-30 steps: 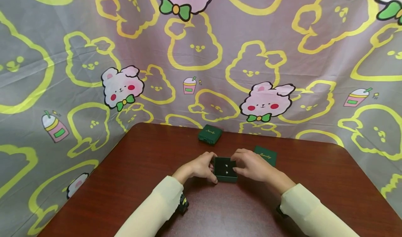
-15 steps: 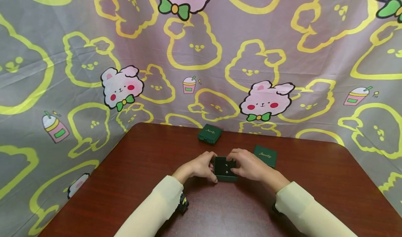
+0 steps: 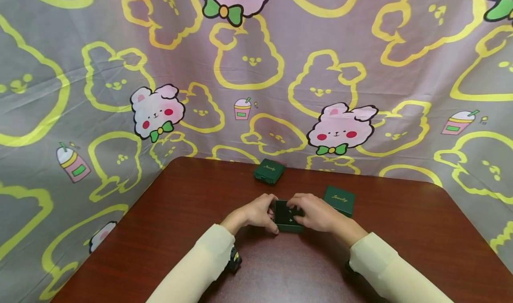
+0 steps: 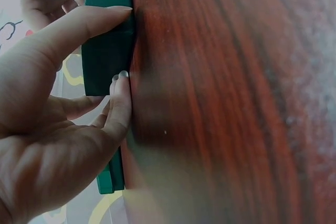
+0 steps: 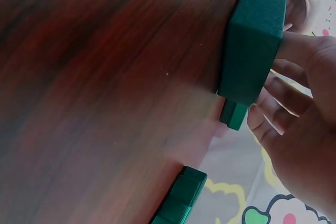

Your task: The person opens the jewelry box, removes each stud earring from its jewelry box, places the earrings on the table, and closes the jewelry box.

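Note:
A small green jewelry box [image 3: 289, 227] sits uncovered on the table, with a black pad [image 3: 282, 211] inside. Two small star-shaped earrings [image 3: 290, 220] show on the pad. My left hand [image 3: 256, 211] grips the box's left side, the thumb at its near wall; the left wrist view shows that thumb and the fingers around the green wall [image 4: 105, 69]. Over the right part of the box is my right hand [image 3: 316, 211], its thumb and forefinger bent down inside the rim, apart, with the earrings visible between them. In the right wrist view the other fingers [image 5: 281, 95] curve beside the box.
A green lid [image 3: 339, 199] with gold "Jewelry" lettering lies just behind the right hand. Farther back stands another green jewelry box [image 3: 269, 171], near the rear edge of the brown table [image 3: 192, 191]. A patterned curtain [image 3: 256, 71] hangs behind and along the left.
My right hand has moved left and inward, its thumb and forefinger now farther over the pad. More of the green lid shows behind it. The left hand keeps its grip on the box.

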`<state>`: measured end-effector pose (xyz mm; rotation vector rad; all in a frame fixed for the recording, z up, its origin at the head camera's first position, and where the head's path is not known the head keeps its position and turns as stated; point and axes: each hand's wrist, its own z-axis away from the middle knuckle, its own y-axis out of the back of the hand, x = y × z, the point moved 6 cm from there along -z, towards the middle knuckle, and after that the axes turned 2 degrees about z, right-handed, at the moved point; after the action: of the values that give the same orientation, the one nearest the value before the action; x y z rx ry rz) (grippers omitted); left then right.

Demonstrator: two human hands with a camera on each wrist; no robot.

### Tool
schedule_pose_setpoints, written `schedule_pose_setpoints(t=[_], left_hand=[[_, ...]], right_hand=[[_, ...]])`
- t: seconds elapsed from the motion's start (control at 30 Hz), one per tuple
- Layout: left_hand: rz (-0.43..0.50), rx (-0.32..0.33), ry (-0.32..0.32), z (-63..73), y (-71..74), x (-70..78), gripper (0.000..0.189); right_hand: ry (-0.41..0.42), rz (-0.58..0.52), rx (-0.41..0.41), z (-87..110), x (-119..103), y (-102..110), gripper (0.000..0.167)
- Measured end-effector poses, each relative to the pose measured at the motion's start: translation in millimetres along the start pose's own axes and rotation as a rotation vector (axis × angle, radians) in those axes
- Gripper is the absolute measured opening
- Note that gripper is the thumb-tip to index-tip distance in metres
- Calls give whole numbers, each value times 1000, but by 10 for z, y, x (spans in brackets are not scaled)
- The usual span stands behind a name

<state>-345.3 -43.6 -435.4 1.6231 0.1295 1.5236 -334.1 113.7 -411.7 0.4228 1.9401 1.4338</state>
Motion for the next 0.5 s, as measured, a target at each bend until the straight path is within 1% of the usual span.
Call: schedule_pose_setpoints(t=[0.3, 0.5], left_hand=[[9, 8, -18, -18, 21, -18, 76], [13, 11, -11, -1, -4, -19, 76]], right_hand=[[-19, 6, -34, -30, -19, -25, 30], [-51, 23, -54, -22, -27, -49, 29]])
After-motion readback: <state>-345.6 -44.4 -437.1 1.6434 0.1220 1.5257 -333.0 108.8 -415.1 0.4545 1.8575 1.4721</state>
